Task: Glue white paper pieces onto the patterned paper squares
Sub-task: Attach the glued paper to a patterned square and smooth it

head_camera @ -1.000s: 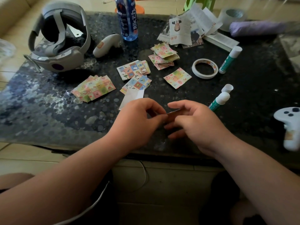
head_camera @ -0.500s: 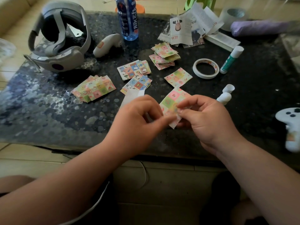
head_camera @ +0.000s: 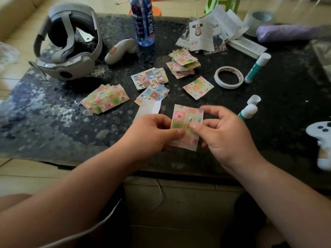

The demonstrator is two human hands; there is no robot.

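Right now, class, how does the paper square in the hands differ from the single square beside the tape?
Held square: pinched by left hand and right hand, raised and tilted. Single square: untouched, flat on the table. Both show pink-green checks.

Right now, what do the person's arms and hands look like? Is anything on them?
The left forearm and right forearm are bare, with no sleeves in view. The bare left hand and bare right hand wear no gloves, rings, watch or bracelet that shows.

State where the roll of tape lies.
In the head view, the tape roll lies flat on the table's right half, between a single patterned square and a capped glue stick.
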